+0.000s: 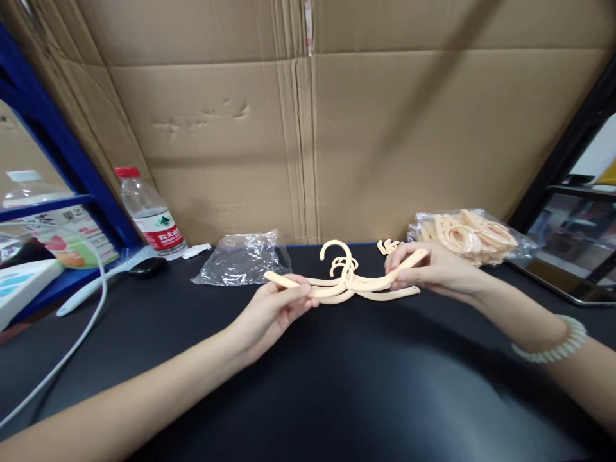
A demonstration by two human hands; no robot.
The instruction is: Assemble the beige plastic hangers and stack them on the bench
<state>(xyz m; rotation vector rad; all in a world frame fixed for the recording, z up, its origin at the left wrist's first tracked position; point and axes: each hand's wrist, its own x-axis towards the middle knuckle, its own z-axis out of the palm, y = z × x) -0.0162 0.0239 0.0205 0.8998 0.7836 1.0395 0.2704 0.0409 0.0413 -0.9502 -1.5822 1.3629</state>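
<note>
A cream-coloured hanger with a curved hook at its top is stretched between my hands. My left hand pinches its left arm between thumb and fingers. At the other side my right hand grips the right arm, whose tip with a small hole sticks out past the thumb. Behind and below it, more cream hangers lie on the black table, partly hidden by the held one. Small cream pieces lie just beyond my right hand.
A clear bag of cream hanger parts rests at the back right. An empty-looking crumpled plastic bag lies left of centre. Further left stand a red-capped water bottle and a white cable. Cardboard walls the back.
</note>
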